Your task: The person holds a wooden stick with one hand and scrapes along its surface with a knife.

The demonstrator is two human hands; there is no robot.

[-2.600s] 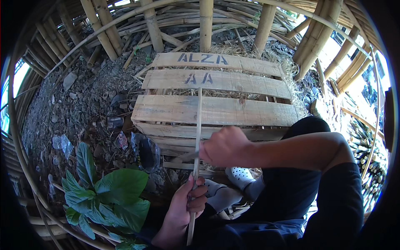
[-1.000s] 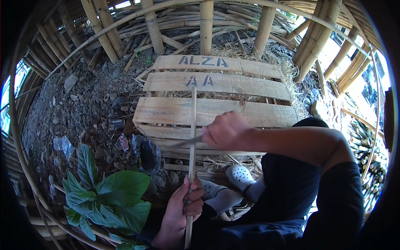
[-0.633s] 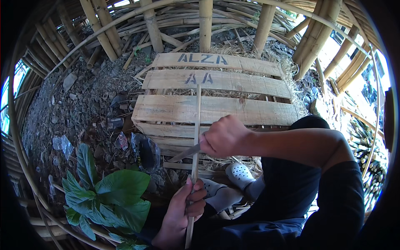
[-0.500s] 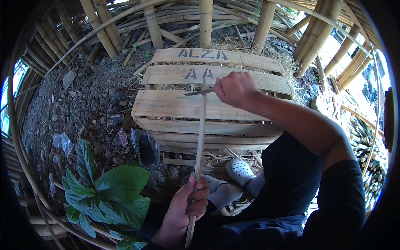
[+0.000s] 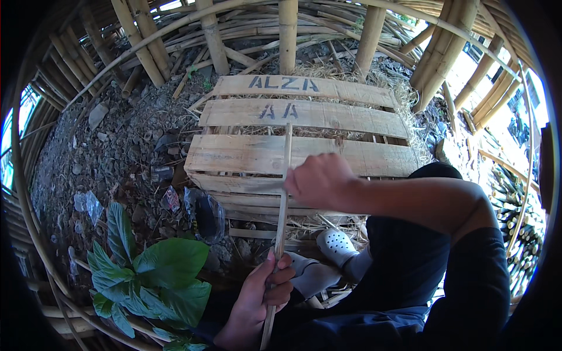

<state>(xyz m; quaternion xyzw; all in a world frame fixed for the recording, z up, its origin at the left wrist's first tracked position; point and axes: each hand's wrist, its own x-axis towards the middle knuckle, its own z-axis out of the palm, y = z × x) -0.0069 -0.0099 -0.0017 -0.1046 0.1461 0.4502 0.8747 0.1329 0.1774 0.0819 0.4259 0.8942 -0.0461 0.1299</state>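
My left hand (image 5: 261,297) is closed around the lower part of a long, thin bamboo strip (image 5: 285,202). The strip stands slanted away from me, its upper end over the slatted wooden crate (image 5: 246,153). My right hand (image 5: 324,182) is closed on a knife, whose handle is hidden in the fist. The knife's blade (image 5: 266,186) points left and crosses the strip about midway along; it is blurred by motion. Whether the edge touches the strip cannot be made out.
A leafy green plant (image 5: 170,263) grows at the lower left. Plastic litter (image 5: 88,205) lies on the stony ground. Bamboo posts (image 5: 288,35) stand behind the crate, and a stack of bamboo poles (image 5: 506,216) lies at the right. My light clogs (image 5: 336,245) are below the crate.
My right hand has drawn the knife down along the bamboo strip, toward me, from near its upper end to about its middle. My left hand keeps its hold in the same place.
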